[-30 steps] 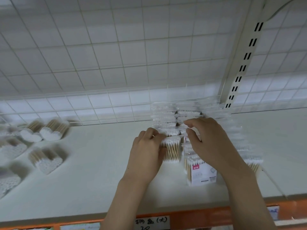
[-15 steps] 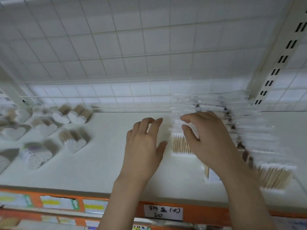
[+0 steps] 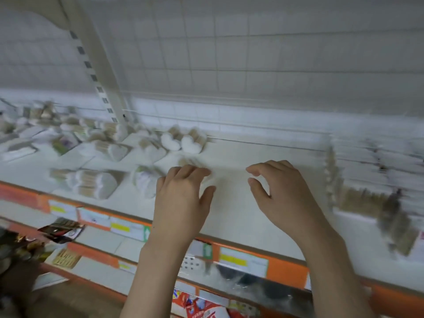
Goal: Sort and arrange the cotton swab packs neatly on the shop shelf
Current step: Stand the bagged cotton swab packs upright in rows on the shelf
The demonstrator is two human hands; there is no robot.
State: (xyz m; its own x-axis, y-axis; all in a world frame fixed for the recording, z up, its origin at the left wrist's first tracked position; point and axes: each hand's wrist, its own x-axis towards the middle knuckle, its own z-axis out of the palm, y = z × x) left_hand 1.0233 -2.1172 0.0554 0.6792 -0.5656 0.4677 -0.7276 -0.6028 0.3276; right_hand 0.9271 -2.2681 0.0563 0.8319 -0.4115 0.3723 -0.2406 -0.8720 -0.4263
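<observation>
Left hand (image 3: pixel 183 198), right hand (image 3: pixel 282 193): empty, fingers loosely curled, above white shelf (image 3: pixel 229 207). Heart-shaped clear cotton swab packs (image 3: pixel 183 142) scattered left, likely next to be sorted; box-shaped swab packs (image 3: pixel 367 171) ranked right.

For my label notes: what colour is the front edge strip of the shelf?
Orange, with white and yellow price labels on the strip; the head view shows it.

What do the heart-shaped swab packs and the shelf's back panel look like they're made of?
Heart-shaped swab packs: pale tan sticks that look wooden, with white cotton-like tips; any clear wrap is lost in blur. Back panel: thin crossing lines suggest a white-coated wire grid, probably metal.
</observation>
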